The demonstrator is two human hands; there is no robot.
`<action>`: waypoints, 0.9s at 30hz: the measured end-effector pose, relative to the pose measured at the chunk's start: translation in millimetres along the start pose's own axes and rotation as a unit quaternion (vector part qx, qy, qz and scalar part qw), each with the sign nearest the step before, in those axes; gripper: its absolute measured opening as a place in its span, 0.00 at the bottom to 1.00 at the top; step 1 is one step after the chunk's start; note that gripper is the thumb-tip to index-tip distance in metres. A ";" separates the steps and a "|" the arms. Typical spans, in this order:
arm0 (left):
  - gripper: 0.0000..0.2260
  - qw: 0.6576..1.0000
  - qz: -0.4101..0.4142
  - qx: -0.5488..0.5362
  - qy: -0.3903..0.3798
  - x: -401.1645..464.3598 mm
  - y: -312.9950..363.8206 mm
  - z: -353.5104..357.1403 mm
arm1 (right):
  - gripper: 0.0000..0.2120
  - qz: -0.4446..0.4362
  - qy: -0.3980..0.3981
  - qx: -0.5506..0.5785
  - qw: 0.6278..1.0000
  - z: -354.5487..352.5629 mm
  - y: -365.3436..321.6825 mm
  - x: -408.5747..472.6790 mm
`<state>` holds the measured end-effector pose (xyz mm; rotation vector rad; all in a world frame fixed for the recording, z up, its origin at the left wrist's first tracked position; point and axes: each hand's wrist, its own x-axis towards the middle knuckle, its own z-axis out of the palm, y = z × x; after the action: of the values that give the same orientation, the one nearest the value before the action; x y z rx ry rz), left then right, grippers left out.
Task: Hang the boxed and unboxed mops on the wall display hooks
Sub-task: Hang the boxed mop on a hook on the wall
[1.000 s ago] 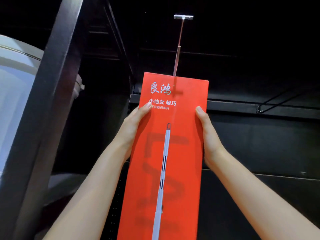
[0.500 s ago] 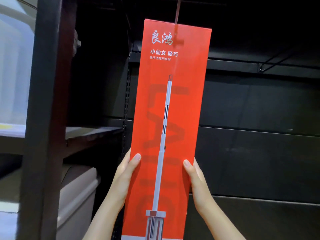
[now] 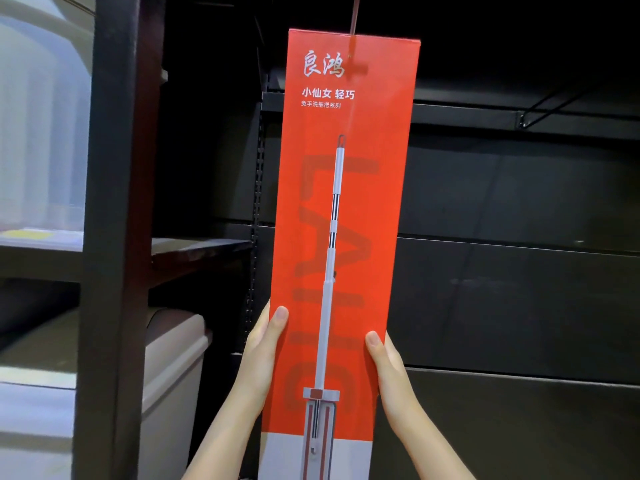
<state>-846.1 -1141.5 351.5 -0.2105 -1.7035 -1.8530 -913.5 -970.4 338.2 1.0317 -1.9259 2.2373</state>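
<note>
Fingers (image 3: 278, 315) clasp red mop box (image 3: 363, 202) against black wall panels (image 3: 502, 299).

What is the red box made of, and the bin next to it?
Red box: likely cardboard with a smooth printed face; it has flat sides, crisp folded edges and a soft sheen. Bin: probably plastic, pale and matte, with rounded moulded corners and a lid lip.

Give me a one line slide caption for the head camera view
Left hand and right hand hold a tall red mop box upright beneath a display hook, before dark wall panels.
</note>
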 end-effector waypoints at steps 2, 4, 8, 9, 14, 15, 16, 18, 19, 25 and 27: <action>0.22 1.000 0.000 -0.003 -0.001 -4.3 5.6 1.0 | 0.52 -0.001 -0.002 -0.004 1.000 2.0 -1.9 -2.5; 0.22 1.000 -0.002 0.008 0.000 -7.4 10.4 0.5 | 0.52 0.000 0.001 -0.008 1.000 3.2 -2.8 -4.8; 0.26 0.998 -0.004 0.063 0.002 -14.7 14.2 -5.6 | 0.53 0.014 0.015 -0.020 1.000 2.7 -5.4 -6.5; 0.28 0.997 -0.006 0.078 0.001 -17.2 12.2 -7.9 | 0.52 0.020 0.021 -0.021 0.999 2.9 -5.7 -6.8; 0.35 0.990 -0.014 0.137 -0.001 -27.9 8.8 -9.4 | 0.42 0.039 0.038 -0.028 0.998 3.4 -8.3 -10.3; 0.35 0.991 -0.016 0.136 0.002 -27.6 9.8 -9.2 | 0.38 0.044 0.041 -0.036 0.998 3.2 -9.2 -11.9; 0.34 0.991 -0.019 0.133 0.004 -27.0 10.8 -8.7 | 0.34 0.047 0.043 -0.047 0.997 2.8 -10.1 -13.8; 0.30 0.990 -0.017 0.137 0.015 -27.7 11.9 -7.1 | 0.33 0.053 0.052 -0.083 0.994 0.7 -9.9 -20.6; 0.28 0.988 -0.011 0.148 0.031 -29.5 12.2 -6.4 | 0.34 0.057 0.063 -0.112 0.990 -0.8 -9.3 -25.7; 0.30 0.931 0.070 0.336 0.124 -67.2 33.4 13.7 | 0.28 0.078 0.094 -0.296 0.947 -41.2 -6.2 -96.4; 0.31 0.889 0.116 0.415 0.154 -84.7 44.5 21.9 | 0.28 0.087 0.094 -0.360 0.924 -62.9 -14.5 -132.4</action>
<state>-760.7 -1093.1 350.6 0.2140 -1.9641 -0.8086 -833.0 -858.8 285.8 0.5283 -2.4960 1.3758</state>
